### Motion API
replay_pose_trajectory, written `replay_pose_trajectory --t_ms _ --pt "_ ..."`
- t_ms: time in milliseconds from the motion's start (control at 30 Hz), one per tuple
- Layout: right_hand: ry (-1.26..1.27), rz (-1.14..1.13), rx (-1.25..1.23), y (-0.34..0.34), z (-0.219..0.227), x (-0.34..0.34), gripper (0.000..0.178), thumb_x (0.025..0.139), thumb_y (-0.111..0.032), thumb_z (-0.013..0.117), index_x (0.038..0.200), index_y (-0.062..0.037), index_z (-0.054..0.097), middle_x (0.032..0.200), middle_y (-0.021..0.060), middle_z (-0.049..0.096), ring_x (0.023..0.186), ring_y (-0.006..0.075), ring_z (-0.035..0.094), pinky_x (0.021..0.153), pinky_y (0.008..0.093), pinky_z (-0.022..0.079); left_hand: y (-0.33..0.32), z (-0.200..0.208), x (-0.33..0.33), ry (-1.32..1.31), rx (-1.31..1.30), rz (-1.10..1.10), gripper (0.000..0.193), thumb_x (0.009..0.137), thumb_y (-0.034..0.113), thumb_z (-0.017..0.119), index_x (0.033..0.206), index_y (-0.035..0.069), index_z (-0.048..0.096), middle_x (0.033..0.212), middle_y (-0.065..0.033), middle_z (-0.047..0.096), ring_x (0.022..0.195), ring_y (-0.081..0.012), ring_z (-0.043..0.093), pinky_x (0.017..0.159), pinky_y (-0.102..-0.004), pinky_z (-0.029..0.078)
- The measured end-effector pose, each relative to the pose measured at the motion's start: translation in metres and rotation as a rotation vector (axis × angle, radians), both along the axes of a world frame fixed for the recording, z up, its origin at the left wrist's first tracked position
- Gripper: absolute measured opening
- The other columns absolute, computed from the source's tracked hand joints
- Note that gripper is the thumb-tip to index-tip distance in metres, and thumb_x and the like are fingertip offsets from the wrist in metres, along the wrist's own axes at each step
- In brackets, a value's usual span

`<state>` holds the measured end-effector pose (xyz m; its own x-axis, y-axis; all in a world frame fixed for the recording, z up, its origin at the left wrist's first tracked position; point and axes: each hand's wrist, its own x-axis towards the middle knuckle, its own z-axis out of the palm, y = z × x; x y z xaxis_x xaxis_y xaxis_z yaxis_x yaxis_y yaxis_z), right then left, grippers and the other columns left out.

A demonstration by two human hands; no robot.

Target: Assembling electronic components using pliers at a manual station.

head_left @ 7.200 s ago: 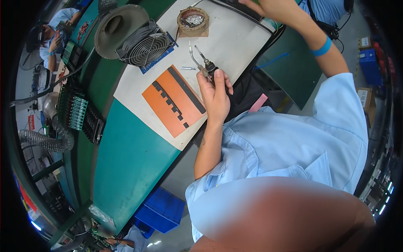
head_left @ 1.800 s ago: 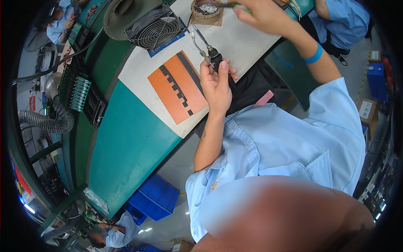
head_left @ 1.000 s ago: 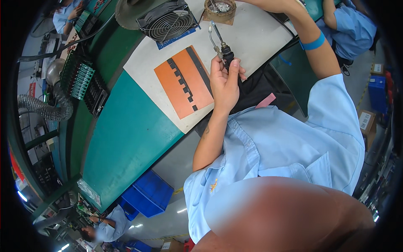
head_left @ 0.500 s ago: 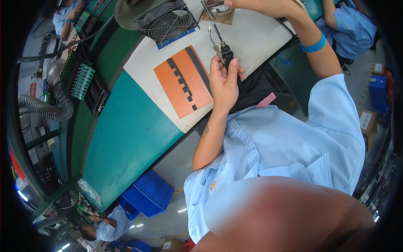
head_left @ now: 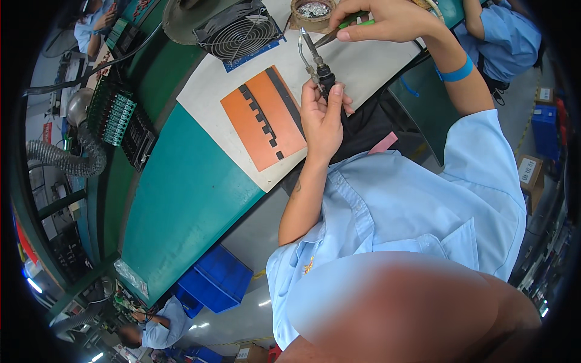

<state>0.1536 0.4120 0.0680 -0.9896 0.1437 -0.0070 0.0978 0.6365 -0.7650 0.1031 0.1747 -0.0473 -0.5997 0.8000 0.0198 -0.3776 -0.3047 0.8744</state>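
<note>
In my left hand (head_left: 322,118) is a soldering iron (head_left: 325,78) with a black grip, its metal shaft pointing up and a thin bent metal tube running alongside. The fingers wrap round the grip. My right hand (head_left: 384,21) holds green-handled pliers (head_left: 328,38), whose dark jaws reach to the iron's shaft; whether they grip it I cannot tell. Just beyond the tip stands a round solder pot (head_left: 312,13) with shiny metal inside. Left of my left hand lies a flat orange board (head_left: 248,124) with a notched black strip and a straight dark strip.
A black fan (head_left: 242,39) with a wire guard sits on the white sheet (head_left: 196,91) over the green bench (head_left: 181,199). Green circuit boards (head_left: 120,118) stand in a rack at left, beside a ribbed duct (head_left: 66,162). Blue bins (head_left: 215,275) are below. Other people in blue work nearby.
My right hand has come down from above the solder pot, bringing the pliers' jaws beside the iron's shaft. More of the pot and the green handles now shows. My left hand has hardly moved.
</note>
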Motion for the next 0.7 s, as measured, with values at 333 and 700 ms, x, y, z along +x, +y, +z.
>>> replay_pose_trajectory --t_ms 333,700 --pt "0.421 -0.203 -0.656 -0.048 -0.047 0.037 0.024 0.099 -0.017 0.066 0.111 0.0034 0.065 0.095 0.0120 0.067 0.081 0.0208 0.062 0.078 0.0324 0.050 -0.006 0.006 0.005 -0.107 0.105 -0.137 0.022 0.105 0.010 0.056 0.124 0.003 0.049 0.109 -0.0135 0.063 0.081 -0.0171 0.061 0.068 -0.0274 0.052" --pt "0.404 -0.207 -0.725 -0.064 -0.044 0.055 0.057 0.072 -0.007 0.092 0.114 -0.0052 0.054 0.091 0.0054 0.066 0.074 0.0119 0.056 0.067 0.0248 0.048 0.003 0.018 0.024 0.040 0.005 -0.221 0.024 0.108 0.015 0.052 0.129 0.004 0.049 0.103 -0.0106 0.063 0.075 -0.0139 0.058 0.063 -0.0238 0.048"
